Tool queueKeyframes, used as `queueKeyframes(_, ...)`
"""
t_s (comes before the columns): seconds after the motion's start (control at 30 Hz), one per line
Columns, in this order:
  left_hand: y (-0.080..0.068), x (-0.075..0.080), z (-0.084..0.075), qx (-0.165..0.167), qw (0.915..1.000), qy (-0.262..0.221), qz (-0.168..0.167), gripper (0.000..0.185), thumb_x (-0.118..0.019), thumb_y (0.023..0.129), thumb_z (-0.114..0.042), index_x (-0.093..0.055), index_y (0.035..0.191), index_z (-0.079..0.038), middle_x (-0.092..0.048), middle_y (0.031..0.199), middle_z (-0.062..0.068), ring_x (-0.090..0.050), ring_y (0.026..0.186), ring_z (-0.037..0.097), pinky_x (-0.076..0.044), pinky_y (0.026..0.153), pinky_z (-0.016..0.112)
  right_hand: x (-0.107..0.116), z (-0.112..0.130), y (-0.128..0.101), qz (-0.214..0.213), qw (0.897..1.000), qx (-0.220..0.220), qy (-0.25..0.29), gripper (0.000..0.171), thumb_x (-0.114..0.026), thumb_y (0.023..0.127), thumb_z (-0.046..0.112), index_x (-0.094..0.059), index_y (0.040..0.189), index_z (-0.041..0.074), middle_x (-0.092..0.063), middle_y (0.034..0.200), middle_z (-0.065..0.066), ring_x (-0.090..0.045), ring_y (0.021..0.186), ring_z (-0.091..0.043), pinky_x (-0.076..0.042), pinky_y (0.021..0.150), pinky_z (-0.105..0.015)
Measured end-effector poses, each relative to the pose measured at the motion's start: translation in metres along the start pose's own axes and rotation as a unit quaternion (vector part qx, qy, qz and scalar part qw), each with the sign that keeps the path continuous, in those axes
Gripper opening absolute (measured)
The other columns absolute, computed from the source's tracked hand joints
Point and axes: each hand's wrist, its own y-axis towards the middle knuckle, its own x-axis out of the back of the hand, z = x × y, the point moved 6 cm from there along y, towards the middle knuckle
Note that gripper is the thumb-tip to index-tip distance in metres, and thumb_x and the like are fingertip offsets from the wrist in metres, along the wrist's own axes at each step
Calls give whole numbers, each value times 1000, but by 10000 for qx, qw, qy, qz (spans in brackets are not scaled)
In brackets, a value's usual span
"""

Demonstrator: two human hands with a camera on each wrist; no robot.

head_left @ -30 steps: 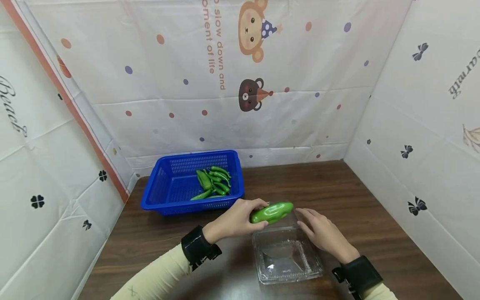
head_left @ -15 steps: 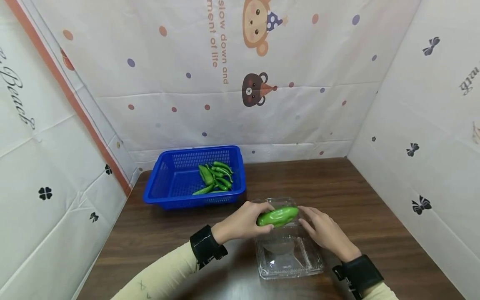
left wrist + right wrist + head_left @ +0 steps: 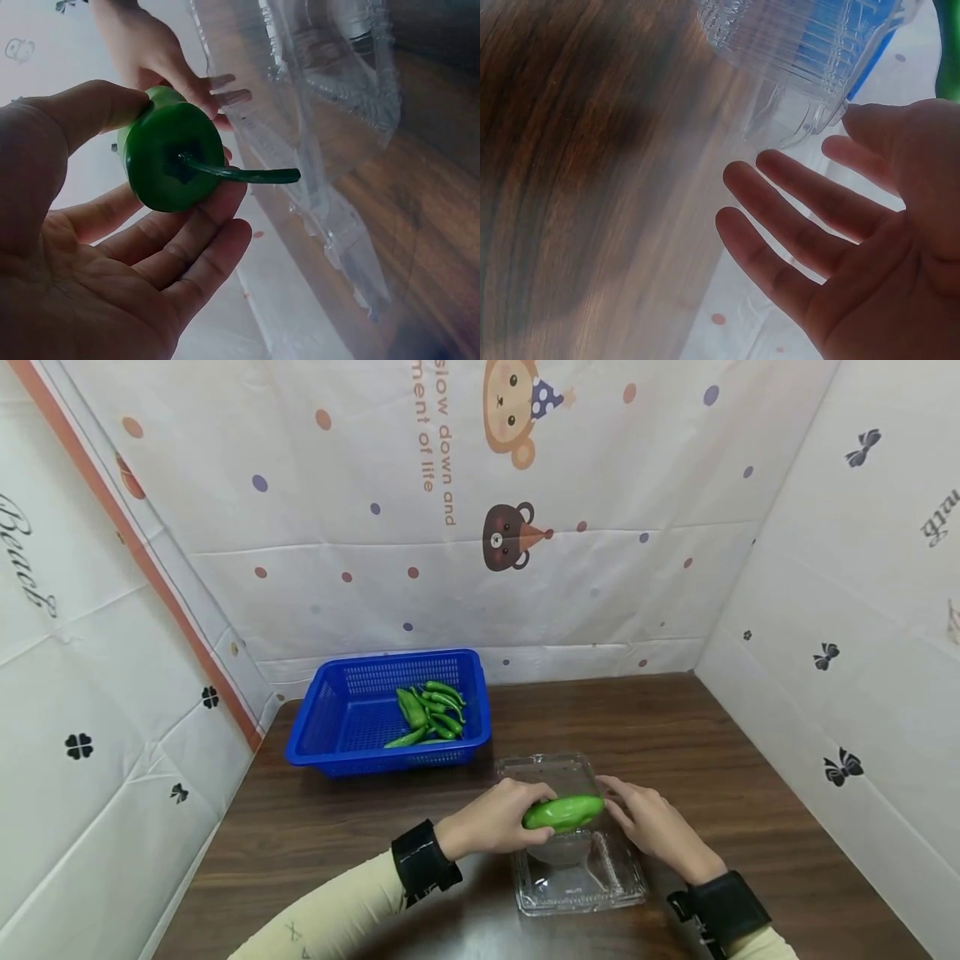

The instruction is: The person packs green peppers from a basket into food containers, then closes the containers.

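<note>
A large glossy green pepper (image 3: 564,813) is held between the thumb and fingers of my left hand (image 3: 498,818), above the hinge area of a clear plastic clamshell box (image 3: 577,893). In the left wrist view its dark stem points toward the camera's right. The box lies opened out on the table, its lid (image 3: 543,766) toward the back. My right hand (image 3: 663,829) is at the box's right side, fingers extended. The right wrist view has its thumb touching the plastic edge (image 3: 838,112), with the other fingers spread loosely beside it.
A blue perforated basket (image 3: 322,760) stands at the back left, with several smaller green peppers (image 3: 435,710) in its right half. The brown wooden table (image 3: 360,810) meets printed white cloth walls (image 3: 600,610) at the back and sides.
My left hand has brought the pepper right and nearer, lower in the head view, over the box. The right hand stays at the box's side. The head view has tilted slightly downward.
</note>
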Motion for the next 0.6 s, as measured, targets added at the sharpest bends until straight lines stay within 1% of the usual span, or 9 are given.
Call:
queueKeyframes(0.07,0,-3,-1,12,10000,32,49,34,-75,94,-20,-67,124,-7,-63,91,-5,-47,61,-3,-40,50,12,0,0,0,99,9999,36,115,39,-63,103,11,-59,139,-1,-73,113,-14,-55,65,1,-46,58,-25)
queueKeyframes(0.13,0,-6,-1,44,9999,73,95,33,-75,93,-20,-67,123,-8,-63,91,-6,-47,60,-3,-40,50,12,0,0,-1,131,9997,67,190,38,-63,103,11,-59,139,-2,-73,110,-12,-55,64,2,-46,58,-25)
queueKeyframes(0.23,0,-9,-1,92,9996,246,139,34,-76,93,-23,-68,123,-9,-63,90,-9,-47,61,-3,-39,51,12,0,-1,-2,196,9993,39,303,37,-62,103,11,-59,138,-2,-73,105,-9,-48,59,3,-43,57,-24)
queueKeyframes(0.37,1,-14,-1,93,9984,513,196,35,-75,93,-25,-68,123,-10,-61,88,-10,-46,61,-3,-37,51,12,1,-3,-4,221,9988,30,430,36,-62,103,8,-60,137,-1,-73,104,-8,-46,59,2,-43,57,-24)
queueKeyframes(0.6,1,-20,0,52,9967,756,303,35,-75,93,-26,-68,123,-10,-59,83,-11,-42,58,-2,-33,50,12,4,-5,-6,288,9969,0,733,32,-63,103,8,-63,134,-1,-69,94,-1,-42,58,1,-42,58,-24)
